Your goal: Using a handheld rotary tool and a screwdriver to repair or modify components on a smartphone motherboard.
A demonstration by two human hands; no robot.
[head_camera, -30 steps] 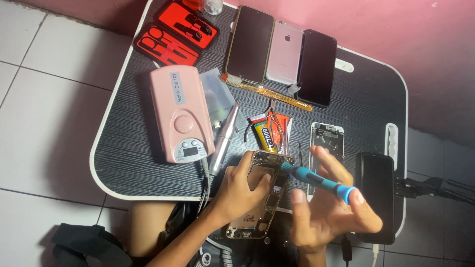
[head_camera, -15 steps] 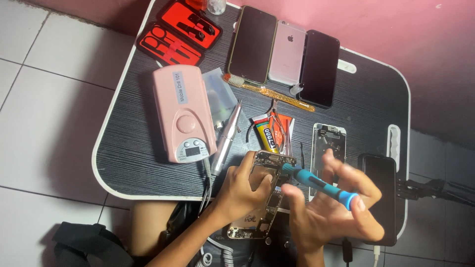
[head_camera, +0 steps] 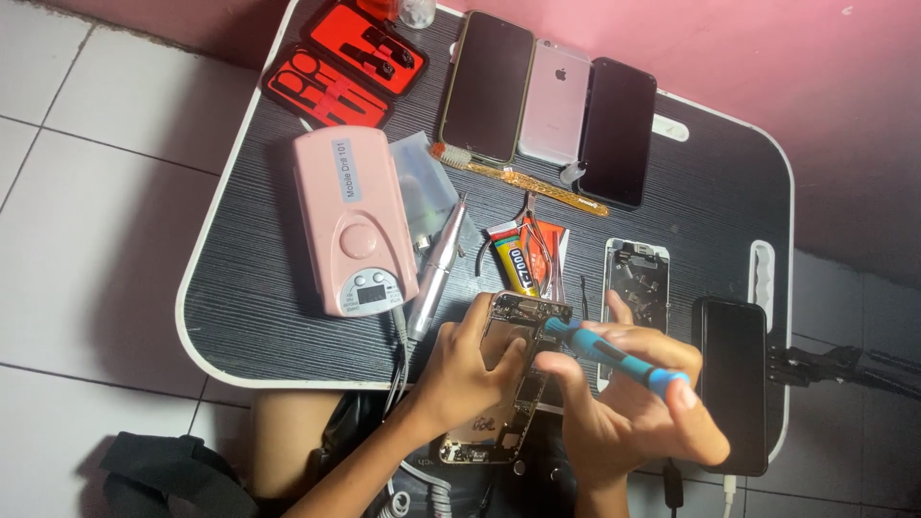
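Opened phone [head_camera: 508, 379] hanging over the table's near edge [head_camera: 288, 382], clasped by left hand [head_camera: 460, 369]; right hand [head_camera: 633, 412] wrapped around blue screwdriver [head_camera: 614, 353], tip on the phone's top; pink box [head_camera: 353, 223] close left; bare tabletop far right.

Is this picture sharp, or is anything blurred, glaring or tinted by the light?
In the head view, the light is soft and pinkish, with only faint shadows on the dark striped tabletop; the three flat phones at the far edge show dull reflections, no hard glare; the right hand holding the blue screwdriver is slightly soft; the left hand on the opened phone body looks sharper.
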